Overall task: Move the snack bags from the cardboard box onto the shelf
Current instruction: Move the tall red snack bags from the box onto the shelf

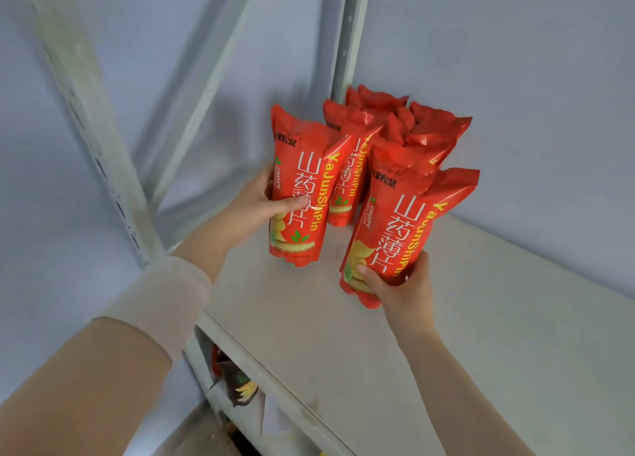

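The left hand (261,204) is wrapped round the middle of one red snack bag (302,187), thumb across its front, holding it about upright. I cannot tell whether its base touches the board. The right hand (395,284) clasps a second bag (398,222) low down near its base, with the top tilted toward the back.

Both bags are over the shelf (446,352), just in front of a cluster of standing bags (426,129) packed into the back left corner beside the corner post (347,33).

The bags look tall, light and narrow-footed. A nudge while setting either one down could topple the cluster, and the right hand's low hold leaves that bag's top free to flop. The left-hand bag is near the shelf's left edge, where only a slanted brace (206,77) closes the side, so a bag tipping that way could drop off.

Bare board shows to the right along the back edge and toward the front edge, which gives room to place both bags well apart from the cluster. The cardboard box is not plainly in view.
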`<state>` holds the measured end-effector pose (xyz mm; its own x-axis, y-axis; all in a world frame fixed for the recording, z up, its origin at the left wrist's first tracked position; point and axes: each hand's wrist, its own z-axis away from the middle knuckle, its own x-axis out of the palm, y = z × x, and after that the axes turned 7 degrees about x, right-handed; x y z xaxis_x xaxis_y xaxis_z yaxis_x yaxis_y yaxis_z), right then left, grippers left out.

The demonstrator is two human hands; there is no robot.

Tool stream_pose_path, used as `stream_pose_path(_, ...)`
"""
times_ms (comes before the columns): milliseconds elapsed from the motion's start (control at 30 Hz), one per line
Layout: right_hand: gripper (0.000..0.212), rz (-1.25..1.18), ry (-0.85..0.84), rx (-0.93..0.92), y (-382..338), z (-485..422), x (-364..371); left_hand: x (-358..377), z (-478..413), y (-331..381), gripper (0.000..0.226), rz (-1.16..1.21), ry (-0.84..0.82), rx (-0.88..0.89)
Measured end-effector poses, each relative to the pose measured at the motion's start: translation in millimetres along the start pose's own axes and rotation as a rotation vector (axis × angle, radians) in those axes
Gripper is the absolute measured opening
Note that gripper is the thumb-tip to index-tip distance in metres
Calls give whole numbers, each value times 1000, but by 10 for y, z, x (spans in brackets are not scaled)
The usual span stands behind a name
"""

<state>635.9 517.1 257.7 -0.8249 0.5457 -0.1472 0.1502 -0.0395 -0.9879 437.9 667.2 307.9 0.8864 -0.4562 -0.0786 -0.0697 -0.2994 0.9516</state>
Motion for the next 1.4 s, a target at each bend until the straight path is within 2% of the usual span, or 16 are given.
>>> stream_pose_path(67,67,17,36,1,70,-188,101,-39,-250,-138,83,3,-35,-11)
stream_pose_path(267,69,98,144,-44,183,-482,259,-87,-672,-432,67,-5,-81,-9)
stream_pose_path(400,68,69,153,-54,194,-531,325,-108,-758,-511,78,-1,-81,-30)
stream_pose_path(800,85,95,205,-39,187,-430,435,-59,-737,-518,80,7,-97,-38)
stream_pose_path(933,101,121,164,-40,179,-335,419,-53,-664,-458,102,-49,-79,-83)
stream_pose_path(1000,101,153,181,-67,162,-238,384,-59,-546,-391,112,-72,-58,-111)
stream_pose_path(1033,99,183,193,-83,148,-172,358,-60,-458,-343,110,-86,-29,-122)
stream_pose_path(1133,85,250,205,-115,91,100,261,-64,-69,-175,89,-174,101,-136)
stream_pose_path(1233,73,321,148,-184,1,490,185,-50,538,43,66,-345,202,-119)
stream_pose_path(1333,65,430,23,-327,-107,995,148,-65,1355,286,58,-667,236,-86)
stream_pose_path(1400,61,527,-112,-443,-152,1384,154,-70,1995,452,58,-938,223,-126)
